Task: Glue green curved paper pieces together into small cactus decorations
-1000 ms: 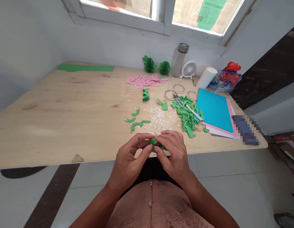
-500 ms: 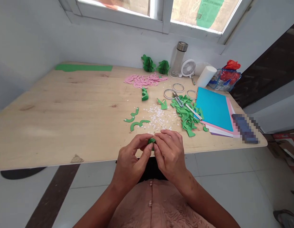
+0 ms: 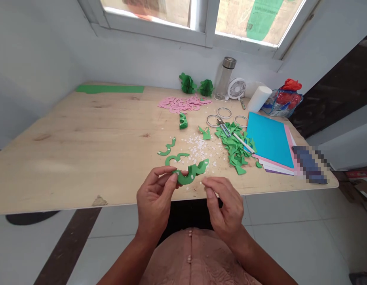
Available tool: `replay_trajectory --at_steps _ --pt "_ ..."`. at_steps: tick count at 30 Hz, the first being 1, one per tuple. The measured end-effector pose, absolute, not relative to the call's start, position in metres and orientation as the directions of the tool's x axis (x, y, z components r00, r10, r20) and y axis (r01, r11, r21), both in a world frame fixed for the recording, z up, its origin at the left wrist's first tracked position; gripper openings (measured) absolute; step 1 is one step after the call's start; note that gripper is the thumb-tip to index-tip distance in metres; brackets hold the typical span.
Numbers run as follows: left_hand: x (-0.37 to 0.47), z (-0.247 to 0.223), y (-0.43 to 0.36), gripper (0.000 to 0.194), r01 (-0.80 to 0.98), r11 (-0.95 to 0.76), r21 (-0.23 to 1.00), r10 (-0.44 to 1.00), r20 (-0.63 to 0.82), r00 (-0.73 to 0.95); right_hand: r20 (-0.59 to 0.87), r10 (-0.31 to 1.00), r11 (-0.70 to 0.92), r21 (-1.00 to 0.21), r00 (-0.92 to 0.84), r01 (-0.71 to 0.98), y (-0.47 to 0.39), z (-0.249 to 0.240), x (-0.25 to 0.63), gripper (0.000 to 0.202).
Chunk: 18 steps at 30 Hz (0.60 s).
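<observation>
My left hand (image 3: 156,194) pinches a wavy green paper cutout (image 3: 185,179) between thumb and fingers, just above the table's front edge. Small white squares dot the cutout's surface. To its right, my right hand (image 3: 223,204) is closed, thumb against fingers, apart from the cutout. A tiny pale speck shows at its fingertips, too small to name. Two similar wavy green strips, one curved strip (image 3: 174,158) and another strip (image 3: 168,148), lie just beyond. Farther back sits a stack of green cutouts (image 3: 183,121). White paper bits (image 3: 201,147) are scattered beyond my hands.
Green scraps (image 3: 236,148) lie at right, with snips (image 3: 224,127) and a white pen (image 3: 243,143) on top. Tape rolls (image 3: 224,113), blue paper sheets (image 3: 269,138), pink cutouts (image 3: 183,103), a glass bottle (image 3: 225,79) and a small fan (image 3: 237,88) stand or lie farther back.
My hands have moved apart. The green cutout, earlier bunched between both hands, is now spread out in my left hand alone, while my right hand has drawn away to the right.
</observation>
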<state>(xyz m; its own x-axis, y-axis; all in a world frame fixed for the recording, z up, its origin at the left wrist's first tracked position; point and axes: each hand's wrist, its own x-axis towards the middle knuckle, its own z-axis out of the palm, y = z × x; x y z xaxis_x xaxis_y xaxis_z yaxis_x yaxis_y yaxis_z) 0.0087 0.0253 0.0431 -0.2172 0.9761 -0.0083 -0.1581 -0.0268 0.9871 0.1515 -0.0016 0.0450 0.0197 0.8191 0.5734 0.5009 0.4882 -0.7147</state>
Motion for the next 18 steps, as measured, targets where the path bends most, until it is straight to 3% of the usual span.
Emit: replay_trajectory --at_steps 3,6,9,11,18 --pt "0.010 0.042 0.023 0.008 -0.255 -0.046 0.966 0.979 -0.007 -0.205 0.213 0.977 0.202 -0.944 0.014 0.261 -0.007 0.036 0.148 0.020" --pt "0.014 0.040 0.018 0.008 -0.308 -0.042 0.950 0.987 -0.008 -0.160 -0.058 0.998 -0.055 -0.994 0.029 -0.091 -0.006 0.028 0.140 0.022" --pt "0.018 0.037 0.014 0.007 -0.312 -0.022 0.950 0.993 -0.016 -0.120 -0.108 0.993 -0.090 -0.939 0.036 -0.331 0.000 0.025 0.132 0.020" --pt "0.019 0.036 0.012 0.007 -0.286 -0.028 0.958 0.992 -0.009 -0.127 -0.157 0.981 -0.101 -0.912 0.111 -0.397 0.004 0.026 0.128 0.016" --pt "0.011 0.038 0.012 0.012 -0.191 0.010 0.982 0.991 -0.035 -0.128 -0.193 0.966 -0.121 -0.926 0.174 -0.357 0.007 0.029 0.129 0.014"
